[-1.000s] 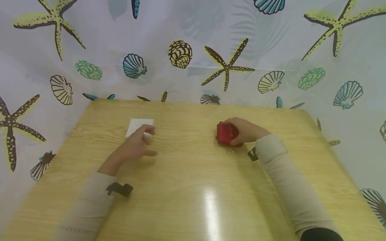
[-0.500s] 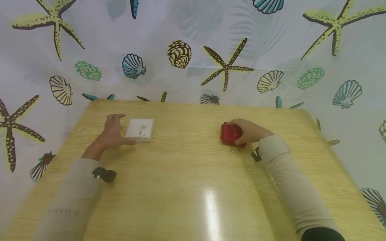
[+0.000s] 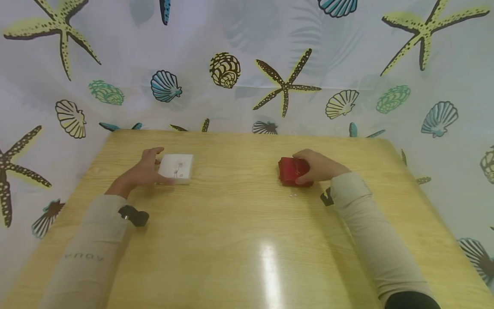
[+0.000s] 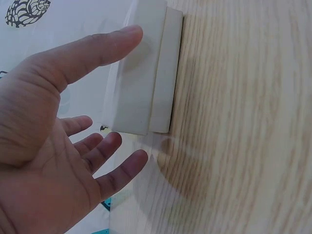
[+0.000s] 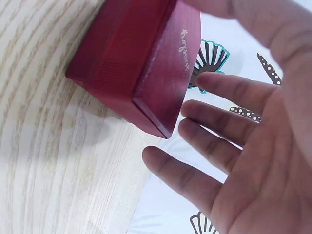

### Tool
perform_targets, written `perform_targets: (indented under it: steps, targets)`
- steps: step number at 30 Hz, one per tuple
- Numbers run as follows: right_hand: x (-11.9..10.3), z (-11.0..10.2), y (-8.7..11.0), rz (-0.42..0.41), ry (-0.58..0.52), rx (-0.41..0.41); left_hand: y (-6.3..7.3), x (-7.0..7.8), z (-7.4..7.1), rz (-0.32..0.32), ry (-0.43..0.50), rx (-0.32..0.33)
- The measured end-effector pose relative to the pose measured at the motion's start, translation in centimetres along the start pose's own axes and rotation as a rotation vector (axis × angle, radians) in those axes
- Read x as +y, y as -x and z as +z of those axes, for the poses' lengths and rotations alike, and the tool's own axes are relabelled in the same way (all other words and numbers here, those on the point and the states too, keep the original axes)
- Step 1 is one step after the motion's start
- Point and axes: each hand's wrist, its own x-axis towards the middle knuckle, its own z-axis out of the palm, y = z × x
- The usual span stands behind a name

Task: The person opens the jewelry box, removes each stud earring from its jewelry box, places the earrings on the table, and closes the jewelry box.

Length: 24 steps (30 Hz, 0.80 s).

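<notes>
A small white box [image 3: 177, 168] lies on the wooden table [image 3: 239, 223] at the back left. My left hand [image 3: 155, 167] is at its left side, spread open. The thumb [image 4: 97, 48] touches the box's [image 4: 146, 73] near side, while the fingers [image 4: 122, 165] stay straight and off it. A red box [image 3: 290, 171] with gold script sits at the back right. My right hand [image 3: 305, 168] cups its right side. The fingers [image 5: 214, 122] are straight and spread beside the red box [image 5: 131, 63], and the thumb reaches over its lid.
A tiny shiny thing [image 3: 293, 195] lies on the table just in front of the red box. A curtain [image 3: 247, 64] printed with starfish and shells hangs close behind and around the table's far edge. Black wrist cameras [image 3: 133, 215] sit on both sleeves.
My left hand has moved from over the white box to its left side and opened around it. The right hand stays at the red box, which has turned slightly.
</notes>
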Motion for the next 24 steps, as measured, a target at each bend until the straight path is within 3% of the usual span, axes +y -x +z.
perform_targets:
  steps: [14, 19, 24]
  targets:
    - [-0.7, -0.1, 0.2, 0.063, -0.013, -0.041, -0.2, -0.2, 0.1, 0.010, 0.021, -0.051]
    - [-0.8, -0.1, 0.0, 0.094, -0.011, -0.043, 0.0, 0.2, 0.6, 0.021, -0.001, -0.047]
    - [-1.0, -0.1, 0.0, 0.107, -0.014, -0.046, 0.3, 0.8, 1.3, 0.042, 0.039, -0.056]
